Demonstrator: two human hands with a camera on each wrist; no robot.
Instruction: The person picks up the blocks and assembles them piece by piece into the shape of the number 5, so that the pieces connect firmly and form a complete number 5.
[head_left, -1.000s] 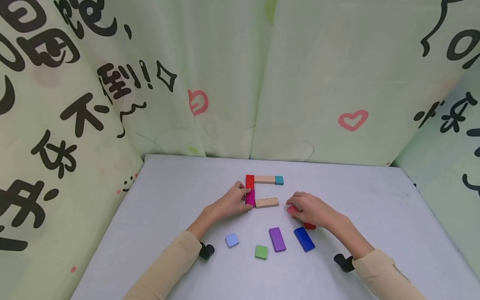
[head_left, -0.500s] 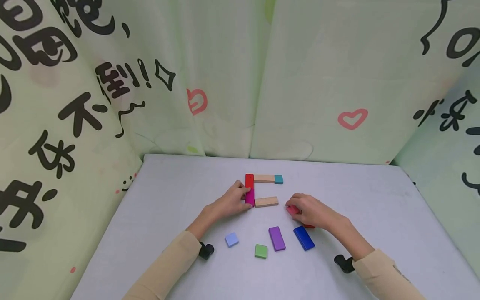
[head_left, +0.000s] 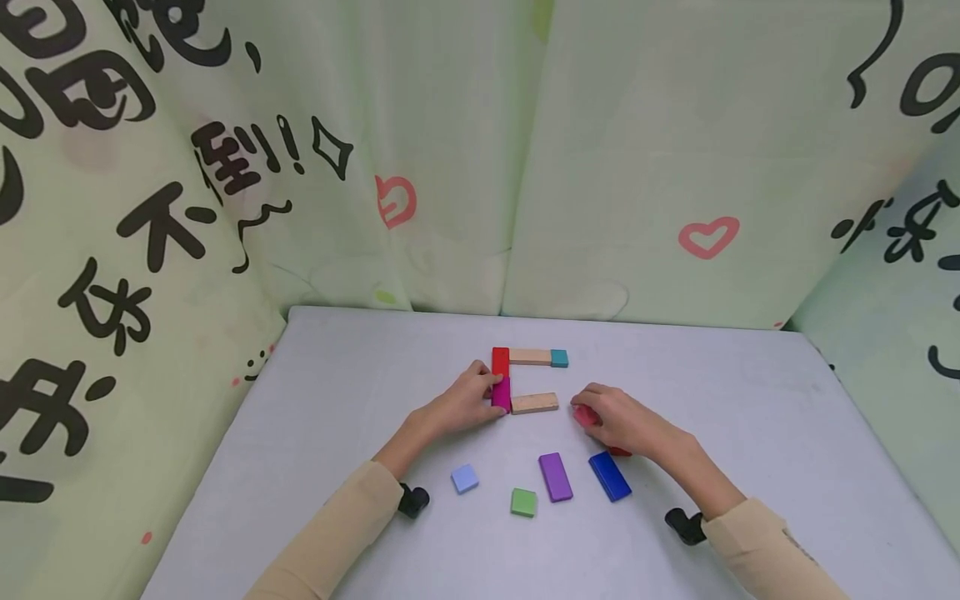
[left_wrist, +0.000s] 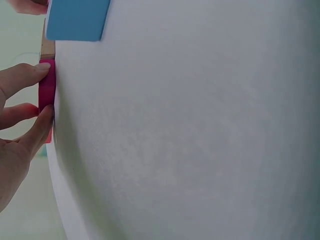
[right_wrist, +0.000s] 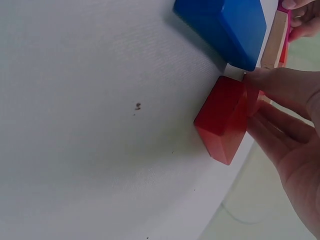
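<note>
My left hand [head_left: 465,400] pinches a magenta block [head_left: 501,397] between thumb and fingers, flat on the table. Against its far end lies a red block [head_left: 500,358]. A bare wooden block [head_left: 535,403] extends right from the magenta one. Another wooden block [head_left: 530,357] runs from the red block to a small teal block [head_left: 558,358]. To the right, my right hand [head_left: 628,421] pinches a pinkish-red block [head_left: 584,415], partly hidden by its fingers. In the right wrist view, a second red block [right_wrist: 225,120] lies just beside those fingers; the head view shows only its edge.
Nearer me lie a dark blue block [head_left: 610,477], a purple block [head_left: 555,477], a green square block [head_left: 523,502] and a light blue square block [head_left: 465,478]. A printed curtain [head_left: 600,167] hangs behind the white table [head_left: 360,358].
The pinkish-red block has turned slightly in my right fingers. My left hand stays on the magenta block, and the other blocks have not moved.
</note>
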